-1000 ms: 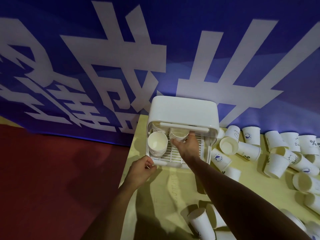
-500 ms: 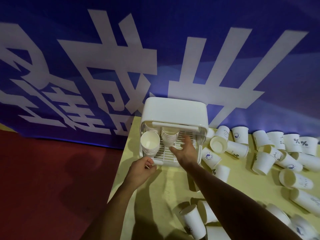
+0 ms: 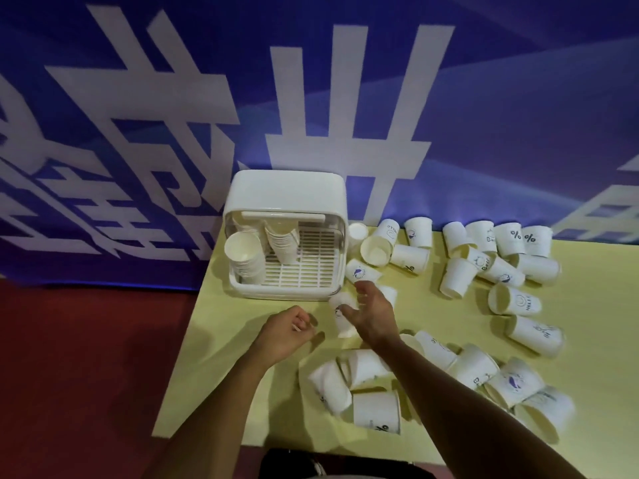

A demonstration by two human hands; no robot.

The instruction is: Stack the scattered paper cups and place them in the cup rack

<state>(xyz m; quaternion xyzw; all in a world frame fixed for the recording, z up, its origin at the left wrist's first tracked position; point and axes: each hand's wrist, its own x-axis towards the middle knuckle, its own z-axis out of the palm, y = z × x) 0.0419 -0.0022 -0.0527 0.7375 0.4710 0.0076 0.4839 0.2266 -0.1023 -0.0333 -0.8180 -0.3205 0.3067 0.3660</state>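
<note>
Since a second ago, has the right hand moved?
Yes. The right hand left the cup rack interior, pulling back toward the person, past the rack's front edge.

Cup rack [image 3: 287, 195]: white plastic, smooth, slight sheen on top; front cover looks clear plastic; floor is a slotted white plastic grid [image 3: 304, 267]. Cups [image 3: 456, 281]: white paper, matt, some with blue or black print; two stacks [image 3: 281, 242] inside the rack look the same paper. Tabletop [image 3: 242, 340]: pale yellow, smooth, matt. Banner [image 3: 345, 98] behind: blue with white print, smooth, faint sheen; cloth or vinyl, cannot tell. Floor [image 3: 86, 357]: dark red, matt.
</note>
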